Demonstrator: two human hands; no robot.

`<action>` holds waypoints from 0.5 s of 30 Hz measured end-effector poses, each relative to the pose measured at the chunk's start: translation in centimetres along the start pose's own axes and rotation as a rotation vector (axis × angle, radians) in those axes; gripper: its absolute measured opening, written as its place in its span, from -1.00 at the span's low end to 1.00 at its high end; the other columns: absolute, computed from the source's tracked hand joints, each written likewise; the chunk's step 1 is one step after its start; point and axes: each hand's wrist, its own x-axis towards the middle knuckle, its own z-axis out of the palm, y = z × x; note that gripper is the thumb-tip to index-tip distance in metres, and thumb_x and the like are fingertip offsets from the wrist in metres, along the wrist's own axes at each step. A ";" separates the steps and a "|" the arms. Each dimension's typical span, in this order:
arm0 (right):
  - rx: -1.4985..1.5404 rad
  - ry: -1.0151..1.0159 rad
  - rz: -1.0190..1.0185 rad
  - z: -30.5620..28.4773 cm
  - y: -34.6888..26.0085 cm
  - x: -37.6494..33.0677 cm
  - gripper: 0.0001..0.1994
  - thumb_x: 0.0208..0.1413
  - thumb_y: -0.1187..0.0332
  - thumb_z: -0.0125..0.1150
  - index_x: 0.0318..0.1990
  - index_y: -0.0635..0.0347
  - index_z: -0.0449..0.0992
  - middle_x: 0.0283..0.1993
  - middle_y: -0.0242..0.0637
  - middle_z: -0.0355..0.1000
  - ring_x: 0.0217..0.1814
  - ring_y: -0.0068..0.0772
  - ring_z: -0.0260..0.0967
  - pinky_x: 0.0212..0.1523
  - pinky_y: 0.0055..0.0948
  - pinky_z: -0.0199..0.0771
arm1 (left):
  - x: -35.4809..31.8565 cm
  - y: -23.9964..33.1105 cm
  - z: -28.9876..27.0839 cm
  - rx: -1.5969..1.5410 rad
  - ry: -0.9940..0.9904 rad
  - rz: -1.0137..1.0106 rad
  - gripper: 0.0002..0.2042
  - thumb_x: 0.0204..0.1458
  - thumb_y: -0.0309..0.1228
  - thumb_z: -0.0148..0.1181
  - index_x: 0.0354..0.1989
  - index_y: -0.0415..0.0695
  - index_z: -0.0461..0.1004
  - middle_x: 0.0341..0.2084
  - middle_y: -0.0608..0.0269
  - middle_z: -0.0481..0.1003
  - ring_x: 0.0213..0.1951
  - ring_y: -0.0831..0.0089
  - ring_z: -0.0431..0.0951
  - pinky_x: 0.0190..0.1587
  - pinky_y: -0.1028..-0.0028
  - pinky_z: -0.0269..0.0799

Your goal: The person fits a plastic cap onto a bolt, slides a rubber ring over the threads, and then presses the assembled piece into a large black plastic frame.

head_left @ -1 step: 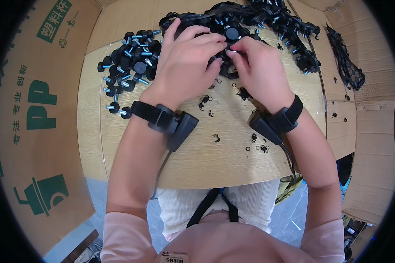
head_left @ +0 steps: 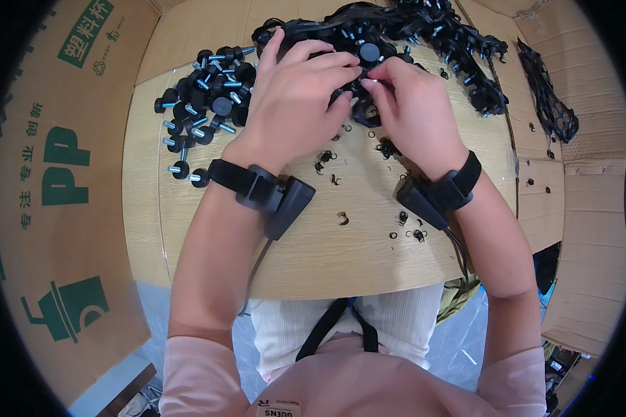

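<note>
My left hand (head_left: 295, 94) lies over a black rubbery sheet (head_left: 313, 31), outer fingers spread. Its thumb and index finger close around part of the sheet, whose held portion is mostly hidden. Close beside it, my right hand (head_left: 414, 104) pinches thumb and index finger on a small part with a silvery tip (head_left: 373, 80), apparently a black-headed bolt; the rest is covered by the fingers. One round black head (head_left: 369, 52) shows just beyond my fingertips, among bolts attached to the sheet. Left of my left hand sits a heap of loose black-headed bolts (head_left: 222, 105) with silvery threaded shanks.
Small black rings and scraps (head_left: 325, 161) are scattered over the wooden tabletop (head_left: 306, 257). The bolt-studded sheet extends toward the far right (head_left: 483, 90). A netlike black sheet (head_left: 546, 97) lies on cardboard at right. Cardboard walls (head_left: 83, 229) flank the table. Cabled black devices are strapped to both wrists.
My right fingertips have shifted very slightly, with the black material beneath them. My left hand stays practically in place.
</note>
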 end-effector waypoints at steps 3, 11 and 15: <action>-0.071 -0.025 0.016 -0.1 0.1 -0.1 -0.85 0.12 0.40 0.19 -0.36 0.32 0.41 -0.41 -0.03 0.47 -0.38 0.02 0.47 -0.34 -0.16 0.49 | 0.0 0.2 0.2 0.025 -0.018 -0.042 -0.70 -0.05 -0.42 0.24 -0.09 0.05 0.61 -0.02 0.47 0.55 0.12 0.31 0.41 0.36 -0.12 -0.10; -0.258 -0.054 -0.087 -0.4 0.0 -0.2 -0.82 0.16 0.37 0.15 -0.35 0.30 0.33 -0.46 -0.06 0.45 -0.47 -0.03 0.47 -0.48 -0.20 0.48 | 0.0 0.4 0.3 0.025 -0.061 -0.138 -0.68 -0.05 -0.41 0.21 -0.07 0.11 0.62 0.01 0.55 0.55 0.08 0.32 0.42 0.36 -0.19 -0.14; -0.216 -0.015 -0.104 -0.7 0.2 -0.3 -0.80 0.18 0.36 0.15 -0.40 0.30 0.35 -0.51 -0.04 0.43 -0.50 0.00 0.45 -0.49 -0.17 0.46 | 0.3 0.5 0.4 0.028 -0.096 -0.150 -0.68 -0.04 -0.40 0.21 -0.06 0.12 0.61 0.00 0.55 0.55 0.09 0.31 0.41 0.36 -0.19 -0.15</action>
